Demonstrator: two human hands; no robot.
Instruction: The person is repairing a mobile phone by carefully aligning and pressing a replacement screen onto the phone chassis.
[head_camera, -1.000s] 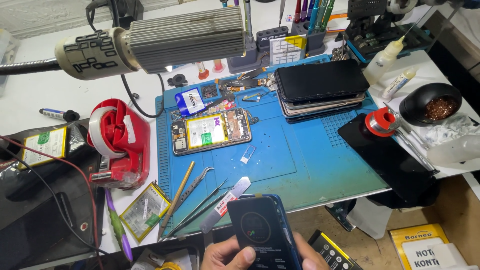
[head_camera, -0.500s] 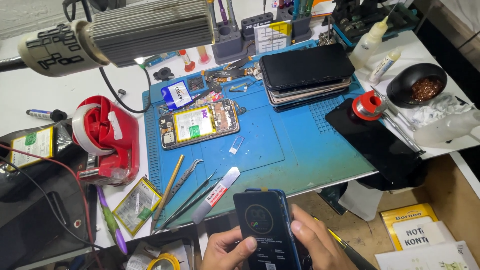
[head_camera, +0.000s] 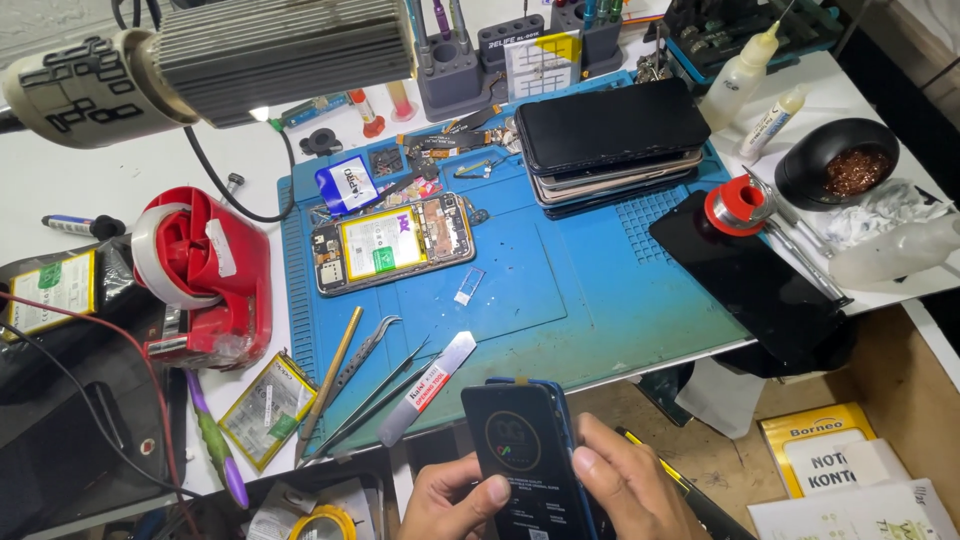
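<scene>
Fingers (head_camera: 497, 490) of both hands closed around a dark blue-edged smartphone (head_camera: 522, 455) with a lit round dial on its screen.

Left hand (head_camera: 452, 505) gripped its lower left edge, thumb on the glass; right hand (head_camera: 625, 490) clasped the right side. It was held low, just in front of the counter (head_camera: 60, 160), near a blue silicone work mat (head_camera: 600, 290) carrying an opened phone with a yellow battery (head_camera: 392, 243), metal tweezers (head_camera: 365, 350) and a stack of dark phones (head_camera: 615, 135).

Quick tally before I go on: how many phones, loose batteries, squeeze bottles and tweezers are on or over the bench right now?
Phones: 2, one in both hands, one opened on the blue mat
Loose batteries: 2
Squeeze bottles: 2
Tweezers: 2
Total: 8
The stacked screens are not counted.
</scene>
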